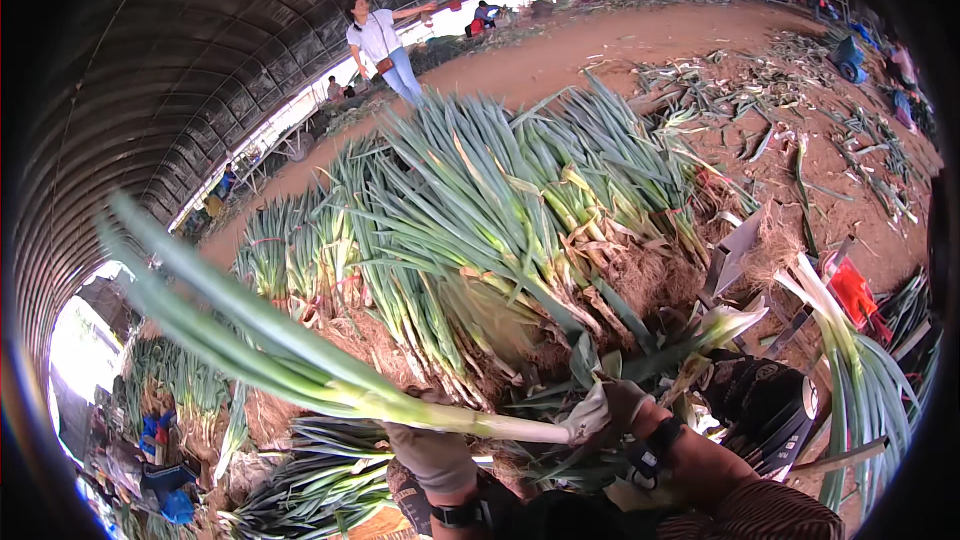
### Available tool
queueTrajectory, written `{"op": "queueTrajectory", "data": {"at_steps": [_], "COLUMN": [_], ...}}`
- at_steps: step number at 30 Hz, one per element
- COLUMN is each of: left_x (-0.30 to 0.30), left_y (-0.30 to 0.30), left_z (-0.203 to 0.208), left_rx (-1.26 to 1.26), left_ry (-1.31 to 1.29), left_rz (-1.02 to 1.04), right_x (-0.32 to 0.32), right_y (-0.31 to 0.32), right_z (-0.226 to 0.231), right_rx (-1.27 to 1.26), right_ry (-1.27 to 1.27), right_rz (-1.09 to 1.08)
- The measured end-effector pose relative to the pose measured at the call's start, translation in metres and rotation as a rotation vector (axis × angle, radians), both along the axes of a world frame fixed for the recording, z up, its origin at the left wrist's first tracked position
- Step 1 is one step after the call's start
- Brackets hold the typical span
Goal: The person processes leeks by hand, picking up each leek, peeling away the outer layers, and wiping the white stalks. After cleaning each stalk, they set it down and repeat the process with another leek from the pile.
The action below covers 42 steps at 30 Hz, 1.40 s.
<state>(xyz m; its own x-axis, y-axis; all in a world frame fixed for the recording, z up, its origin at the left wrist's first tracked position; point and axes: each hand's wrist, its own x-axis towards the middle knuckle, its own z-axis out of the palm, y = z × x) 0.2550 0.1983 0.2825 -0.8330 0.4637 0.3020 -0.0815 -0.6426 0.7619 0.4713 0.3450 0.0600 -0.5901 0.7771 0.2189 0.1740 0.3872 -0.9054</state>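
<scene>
Fingers of left hand and right hand clasp leek; pale print marks dark cloth

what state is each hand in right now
Left hand: closed around a long green onion.
Right hand: closed on that onion's white end.

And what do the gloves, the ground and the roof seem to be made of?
Gloves: matte, perhaps fabric, as they show little shine. Ground: seemingly bare earth, dull and reddish-brown. Roof: probably dull, dark sheeting, crossed by thin curved lines; exact material unclear.
</scene>
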Motion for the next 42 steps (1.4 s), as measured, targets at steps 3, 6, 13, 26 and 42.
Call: {"op": "queueTrajectory", "data": {"at_steps": [3,6,13,26,42], "left_x": [-0.016,-0.035,-0.014,-0.031,0.015], "left_y": [-0.004,-0.011,0.029,0.004,-0.005], "left_z": [0.026,0.053,0.049,-0.025,-0.014], "left_rx": [0.230,0.093,0.041,-0.405,-0.410], "left_ry": [-0.101,-0.028,0.033,0.260,0.114], "left_rz": [-0.097,0.179,0.035,-0.417,-0.164], "right_x": [0.015,-0.004,-0.046,-0.023,-0.007], "right_y": [0.020,-0.014,-0.067,-0.074,-0.071], "right_z": [0.003,0.141,0.147,0.145,0.178], "right_rx": [0.269,0.241,0.230,-0.301,-0.644], "right_ry": [-0.460,-0.303,-0.094,0.277,0.325], "right_rz": [-0.125,-0.259,0.059,0.112,0.439]}}
